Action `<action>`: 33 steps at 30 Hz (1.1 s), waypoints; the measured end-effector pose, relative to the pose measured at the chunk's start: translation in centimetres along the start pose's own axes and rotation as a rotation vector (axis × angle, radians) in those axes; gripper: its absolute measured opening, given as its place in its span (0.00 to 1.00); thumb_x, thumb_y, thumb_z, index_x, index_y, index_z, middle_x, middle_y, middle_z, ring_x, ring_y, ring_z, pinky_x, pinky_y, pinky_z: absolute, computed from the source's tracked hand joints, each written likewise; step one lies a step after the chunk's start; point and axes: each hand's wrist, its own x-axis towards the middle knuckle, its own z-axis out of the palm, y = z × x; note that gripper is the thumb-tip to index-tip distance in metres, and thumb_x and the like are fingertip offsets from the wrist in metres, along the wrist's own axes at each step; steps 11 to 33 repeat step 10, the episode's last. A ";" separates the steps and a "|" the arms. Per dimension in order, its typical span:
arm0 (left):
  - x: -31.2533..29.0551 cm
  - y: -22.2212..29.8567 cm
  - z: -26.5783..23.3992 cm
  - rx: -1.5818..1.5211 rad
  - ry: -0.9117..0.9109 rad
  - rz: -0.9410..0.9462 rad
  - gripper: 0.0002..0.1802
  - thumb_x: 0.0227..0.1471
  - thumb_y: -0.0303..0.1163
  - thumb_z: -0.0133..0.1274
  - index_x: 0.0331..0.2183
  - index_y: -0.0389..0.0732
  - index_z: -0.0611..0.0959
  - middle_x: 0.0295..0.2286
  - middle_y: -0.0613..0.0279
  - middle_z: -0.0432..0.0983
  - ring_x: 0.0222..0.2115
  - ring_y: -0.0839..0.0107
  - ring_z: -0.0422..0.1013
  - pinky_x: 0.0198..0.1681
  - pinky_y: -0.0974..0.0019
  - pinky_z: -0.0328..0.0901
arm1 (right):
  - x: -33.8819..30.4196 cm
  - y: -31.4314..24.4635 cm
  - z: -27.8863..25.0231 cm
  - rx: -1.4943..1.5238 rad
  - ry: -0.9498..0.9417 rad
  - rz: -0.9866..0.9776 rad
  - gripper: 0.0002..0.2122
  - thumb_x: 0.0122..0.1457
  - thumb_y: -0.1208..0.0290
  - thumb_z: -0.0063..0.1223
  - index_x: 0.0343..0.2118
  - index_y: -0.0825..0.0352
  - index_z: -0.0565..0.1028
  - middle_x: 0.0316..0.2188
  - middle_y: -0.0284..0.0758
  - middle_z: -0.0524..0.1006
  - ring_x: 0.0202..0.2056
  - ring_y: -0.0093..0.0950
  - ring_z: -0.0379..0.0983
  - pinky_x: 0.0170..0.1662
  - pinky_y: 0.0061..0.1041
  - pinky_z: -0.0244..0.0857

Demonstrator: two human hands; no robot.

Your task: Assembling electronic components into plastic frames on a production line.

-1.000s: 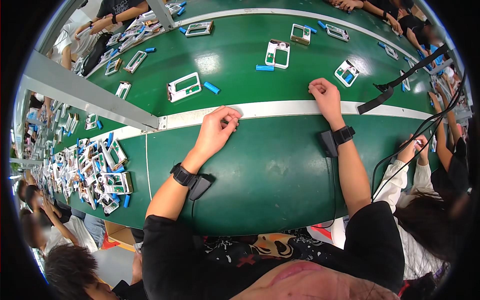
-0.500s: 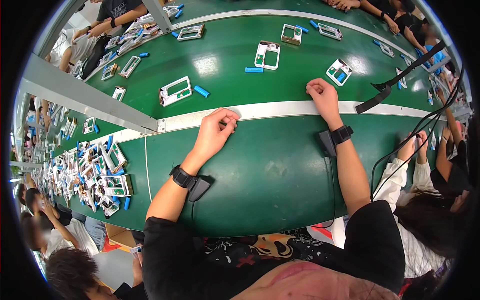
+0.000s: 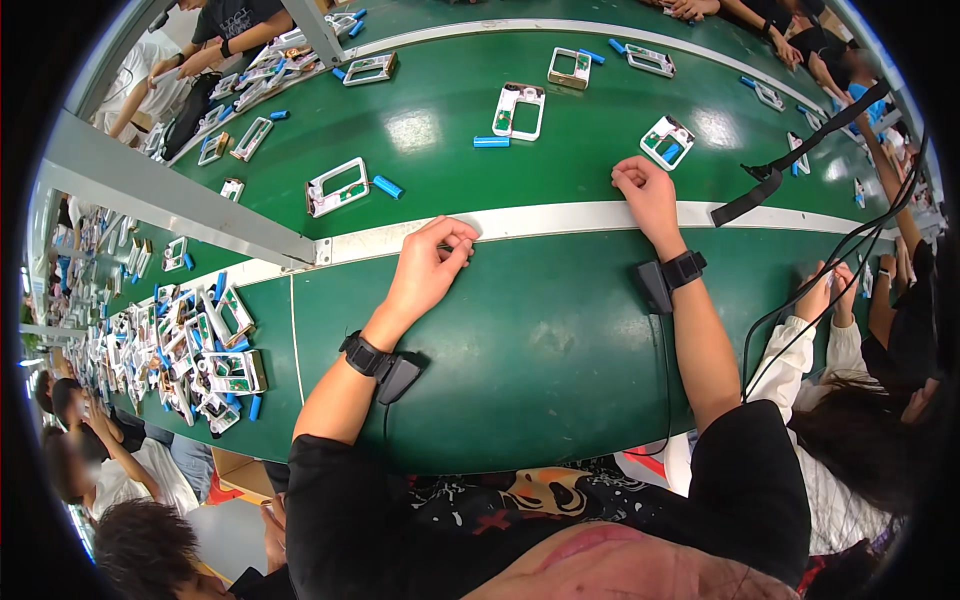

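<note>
My left hand rests by the pale rail, its fingers loosely curled and nothing showing in them. Past that rail, over the green conveyor belt, my right hand is closed with thumb against fingers; no object shows there either. Nearest to the right hand lies a white plastic housing with a blue cylindrical cell inside its opening. Farther left on the belt are another white housing with a small green board and a loose blue cell. Both wrists wear black straps with boxy devices.
A heap of white housings and blue cells covers the left of the green bench. A grey metal post slants across the left. Black strap and cables hang at right. Co-workers sit on several sides.
The housings and blue cells on the belt have shifted a little to the left. Both my hands have stayed in place with the same curl.
</note>
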 end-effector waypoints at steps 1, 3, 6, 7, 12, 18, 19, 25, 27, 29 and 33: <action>0.1 0.0 0.2 0.004 -0.002 0.004 0.06 0.54 0.18 0.48 0.35 0.31 0.79 0.31 0.62 0.73 0.29 0.78 0.71 0.31 0.76 0.69 | 0.0 0.1 -0.2 -0.001 -0.001 0.006 0.05 0.55 0.77 0.53 0.32 0.73 0.75 0.26 0.32 0.78 0.28 0.18 0.74 0.33 0.16 0.66; 0.3 0.1 0.6 0.007 -0.002 0.008 0.07 0.54 0.18 0.48 0.35 0.31 0.79 0.31 0.62 0.73 0.29 0.78 0.71 0.31 0.76 0.69 | 0.2 0.7 -0.6 0.053 0.000 -0.023 0.04 0.55 0.77 0.53 0.32 0.73 0.75 0.26 0.33 0.78 0.29 0.18 0.75 0.33 0.16 0.66; 0.0 -0.4 0.6 -0.018 0.013 0.009 0.07 0.54 0.18 0.48 0.36 0.31 0.79 0.31 0.62 0.72 0.29 0.78 0.71 0.31 0.76 0.69 | -0.1 -0.3 -0.4 0.173 -0.019 -0.074 0.04 0.55 0.77 0.54 0.32 0.72 0.76 0.27 0.34 0.78 0.29 0.20 0.75 0.35 0.16 0.67; 0.0 -0.5 0.6 -0.017 0.020 -0.002 0.07 0.54 0.18 0.48 0.36 0.31 0.79 0.31 0.62 0.72 0.29 0.78 0.71 0.31 0.76 0.69 | -0.5 -1.2 -1.1 0.122 0.016 -0.192 0.04 0.55 0.77 0.54 0.32 0.72 0.76 0.28 0.34 0.78 0.30 0.21 0.75 0.36 0.17 0.67; -0.6 -0.6 -0.3 -0.019 -0.023 0.010 0.06 0.55 0.21 0.49 0.37 0.33 0.79 0.32 0.62 0.72 0.30 0.77 0.72 0.32 0.74 0.70 | -1.1 -7.1 0.0 0.094 -0.011 -0.450 0.05 0.55 0.76 0.55 0.33 0.71 0.76 0.30 0.36 0.78 0.31 0.23 0.75 0.40 0.18 0.68; -0.6 -0.6 -0.3 -0.019 -0.023 0.010 0.06 0.55 0.21 0.49 0.37 0.33 0.79 0.32 0.62 0.72 0.30 0.77 0.72 0.32 0.74 0.70 | -1.1 -7.1 0.0 0.094 -0.011 -0.450 0.05 0.55 0.76 0.55 0.33 0.71 0.76 0.30 0.36 0.78 0.31 0.23 0.75 0.40 0.18 0.68; -0.6 -0.6 -0.3 -0.019 -0.023 0.010 0.06 0.55 0.21 0.49 0.37 0.33 0.79 0.32 0.62 0.72 0.30 0.77 0.72 0.32 0.74 0.70 | -1.1 -7.1 0.0 0.094 -0.011 -0.450 0.05 0.55 0.76 0.55 0.33 0.71 0.76 0.30 0.36 0.78 0.31 0.23 0.75 0.40 0.18 0.68; -0.6 -0.6 -0.3 -0.019 -0.023 0.010 0.06 0.55 0.21 0.49 0.37 0.33 0.79 0.32 0.62 0.72 0.30 0.77 0.72 0.32 0.74 0.70 | -1.1 -7.1 0.0 0.094 -0.011 -0.450 0.05 0.55 0.76 0.55 0.33 0.71 0.76 0.30 0.36 0.78 0.31 0.23 0.75 0.40 0.18 0.68; -0.6 -0.6 -0.3 -0.019 -0.023 0.010 0.06 0.55 0.21 0.49 0.37 0.33 0.79 0.32 0.62 0.72 0.30 0.77 0.72 0.32 0.74 0.70 | -1.1 -7.1 0.0 0.094 -0.011 -0.450 0.05 0.55 0.76 0.55 0.33 0.71 0.76 0.30 0.36 0.78 0.31 0.23 0.75 0.40 0.18 0.68; -0.6 -0.6 -0.3 -0.019 -0.023 0.010 0.06 0.55 0.21 0.49 0.37 0.33 0.79 0.32 0.62 0.72 0.30 0.77 0.72 0.32 0.74 0.70 | -1.1 -7.1 0.0 0.094 -0.011 -0.450 0.05 0.55 0.76 0.55 0.33 0.71 0.76 0.30 0.36 0.78 0.31 0.23 0.75 0.40 0.18 0.68; -0.6 -0.6 -0.3 -0.019 -0.023 0.010 0.06 0.55 0.21 0.49 0.37 0.33 0.79 0.32 0.62 0.72 0.30 0.77 0.72 0.32 0.74 0.70 | -1.1 -7.1 0.0 0.094 -0.011 -0.450 0.05 0.55 0.76 0.55 0.33 0.71 0.76 0.30 0.36 0.78 0.31 0.23 0.75 0.40 0.18 0.68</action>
